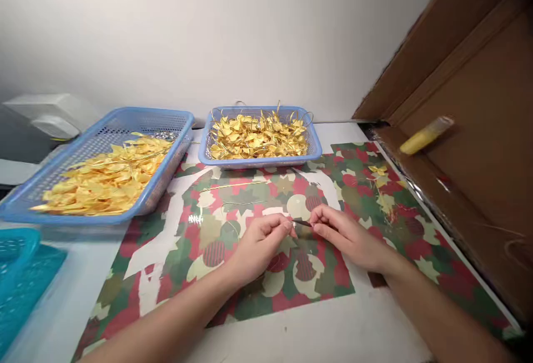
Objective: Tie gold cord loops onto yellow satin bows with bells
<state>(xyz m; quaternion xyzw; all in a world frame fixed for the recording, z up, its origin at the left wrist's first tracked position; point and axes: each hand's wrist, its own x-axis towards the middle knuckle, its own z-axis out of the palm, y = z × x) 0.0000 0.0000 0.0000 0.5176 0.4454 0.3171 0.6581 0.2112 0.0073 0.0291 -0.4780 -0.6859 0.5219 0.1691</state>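
My left hand (pixel 262 241) and my right hand (pixel 345 235) rest low on a red, green and cream patterned sheet (pixel 175 252), fingertips almost meeting. Both pinch a thin dark strip (pixel 302 222) stretched between them; what it is made of I cannot make out. Thin gold wires (pixel 237 185) lie on the sheet just beyond my fingers. A small gold bow (pixel 378 170) lies on the sheet to the right.
Two blue baskets stand at the back: a large one (pixel 100 135) at left with flat gold pieces, a smaller one (pixel 310 141) in the middle with gold bows and wire. A teal basket (pixel 20 274) is at the left edge. A brown cardboard box (pixel 470 146) with a yellow tube (pixel 425 136) borders the right.
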